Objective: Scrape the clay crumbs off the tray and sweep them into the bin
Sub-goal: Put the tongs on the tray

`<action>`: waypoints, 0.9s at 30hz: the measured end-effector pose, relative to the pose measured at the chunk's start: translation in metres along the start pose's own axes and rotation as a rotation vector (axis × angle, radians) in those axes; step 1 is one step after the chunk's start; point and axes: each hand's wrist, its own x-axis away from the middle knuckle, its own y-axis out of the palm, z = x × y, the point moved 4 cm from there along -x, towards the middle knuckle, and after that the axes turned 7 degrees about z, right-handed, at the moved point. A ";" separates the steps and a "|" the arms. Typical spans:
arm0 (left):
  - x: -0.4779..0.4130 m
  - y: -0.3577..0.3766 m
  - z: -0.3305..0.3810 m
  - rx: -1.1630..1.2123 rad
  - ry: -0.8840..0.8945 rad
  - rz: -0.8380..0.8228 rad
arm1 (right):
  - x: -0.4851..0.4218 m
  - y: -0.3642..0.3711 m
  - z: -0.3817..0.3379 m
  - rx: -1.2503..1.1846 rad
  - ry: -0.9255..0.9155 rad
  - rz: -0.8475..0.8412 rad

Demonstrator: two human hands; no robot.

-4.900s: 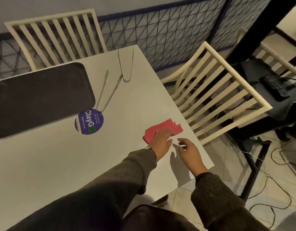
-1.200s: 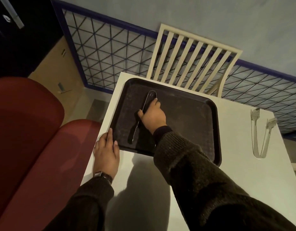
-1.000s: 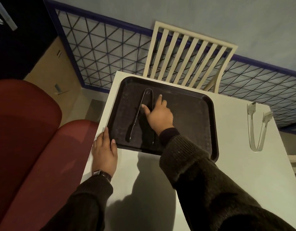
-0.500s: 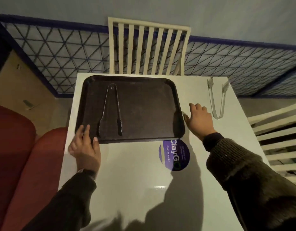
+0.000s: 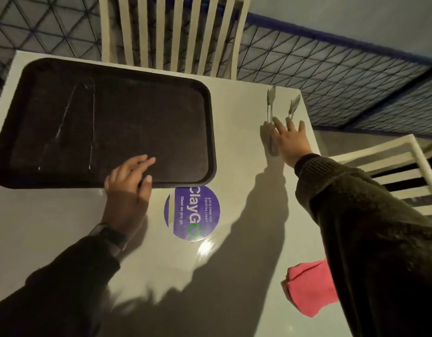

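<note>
Head view: the left hand (image 5: 127, 188) lies flat and unclenched on the near rim of the tray (image 5: 205, 132), apparently to steady it. Dark tongs (image 5: 75, 125) lie inside. The right hand (image 5: 289, 139), fingers spread, holding nothing, reaches over the white tongs (image 5: 271, 103), likely a scraper. No bin visible.

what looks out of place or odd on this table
A pair of tongs lies inside the dark tray, an odd spot for a tray being scraped clean. A second pair sits at the table's far right corner, where the right hand is reaching. No spill or damage shows.
</note>
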 end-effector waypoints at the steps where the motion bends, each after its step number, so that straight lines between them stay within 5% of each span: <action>1: 0.000 0.004 0.001 0.000 0.033 -0.005 | -0.005 0.005 0.002 0.036 -0.048 0.001; 6: -0.003 0.008 -0.001 -0.008 0.112 -0.019 | -0.013 0.009 0.005 0.212 -0.246 0.061; 12: -0.012 -0.016 0.001 0.004 0.089 0.037 | 0.010 -0.034 -0.006 0.092 -0.430 0.295; 19: -0.030 -0.063 -0.016 0.084 0.103 0.123 | 0.041 -0.146 -0.049 -0.234 -0.251 0.293; 27: -0.052 -0.120 -0.074 0.001 -0.084 0.269 | -0.003 -0.256 -0.137 -1.007 0.084 0.301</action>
